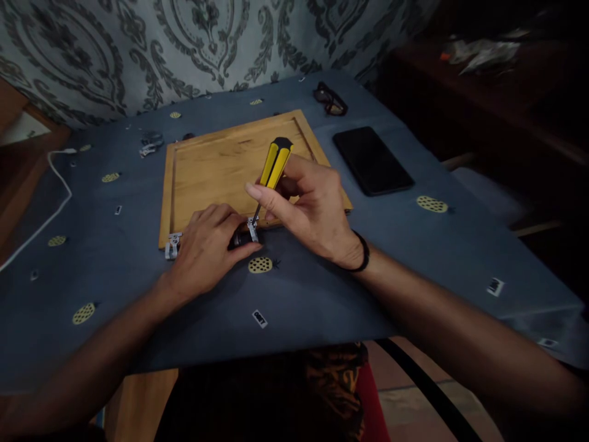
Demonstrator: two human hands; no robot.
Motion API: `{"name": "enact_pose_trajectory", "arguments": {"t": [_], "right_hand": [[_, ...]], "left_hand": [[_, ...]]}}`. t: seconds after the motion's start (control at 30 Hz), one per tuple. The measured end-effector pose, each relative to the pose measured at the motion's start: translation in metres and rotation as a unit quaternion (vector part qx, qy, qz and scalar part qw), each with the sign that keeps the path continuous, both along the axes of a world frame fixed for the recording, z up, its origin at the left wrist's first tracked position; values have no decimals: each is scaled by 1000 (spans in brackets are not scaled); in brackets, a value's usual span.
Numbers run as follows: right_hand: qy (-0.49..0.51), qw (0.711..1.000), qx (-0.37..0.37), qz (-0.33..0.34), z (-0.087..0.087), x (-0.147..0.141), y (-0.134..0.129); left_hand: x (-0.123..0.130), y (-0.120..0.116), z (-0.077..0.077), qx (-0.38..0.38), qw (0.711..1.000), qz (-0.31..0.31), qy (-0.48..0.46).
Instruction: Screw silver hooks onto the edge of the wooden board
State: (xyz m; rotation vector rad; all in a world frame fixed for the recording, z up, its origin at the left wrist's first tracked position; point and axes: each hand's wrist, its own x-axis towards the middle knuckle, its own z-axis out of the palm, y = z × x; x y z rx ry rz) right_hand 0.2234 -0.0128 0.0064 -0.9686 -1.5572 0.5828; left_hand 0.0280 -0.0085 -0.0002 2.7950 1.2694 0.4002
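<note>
A wooden cabinet door with a raised frame lies flat on the table. My right hand is closed round the yellow and black handle of a screwdriver, which leans with its tip down on a metal hinge at the door's near edge. Beside that hinge my left hand rests over the door's edge, its thumb and fingers closed about the hinge and a dark part next to it. A second metal hinge sits at the door's near left corner. The screw under the tip is too small to make out.
A blue pineapple-print cloth covers the table. Right of the door lie a black phone and dark glasses. More metal hinge parts lie at the back left. A white cable runs along the left; a patterned curtain hangs behind.
</note>
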Motion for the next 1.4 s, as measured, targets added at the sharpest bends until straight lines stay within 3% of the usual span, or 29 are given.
{"name": "enact_pose_trajectory", "arguments": {"t": [0.33,0.57,0.87,1.07,1.23,1.3,1.4], "right_hand": [[-71,996,48,-3,-1,3,2],[9,994,-30,108,2,4,3],[7,977,-35,211,6,13,6],[-47,996,40,63,1,4,0],[70,994,58,-64,9,-2,-9],[90,991,46,-86,10,-2,-9],[56,996,20,-60,5,-1,-5]], "left_hand": [[1,0,0,-10,1000,2,-6],[0,0,-1,10,1000,-1,-14],[0,0,-1,13,1000,-2,-7],[-1,0,-3,23,1000,-2,-14],[0,0,0,7,1000,-3,-7],[0,0,0,8,1000,-5,-7],[-1,0,0,11,1000,-6,-9]]}}
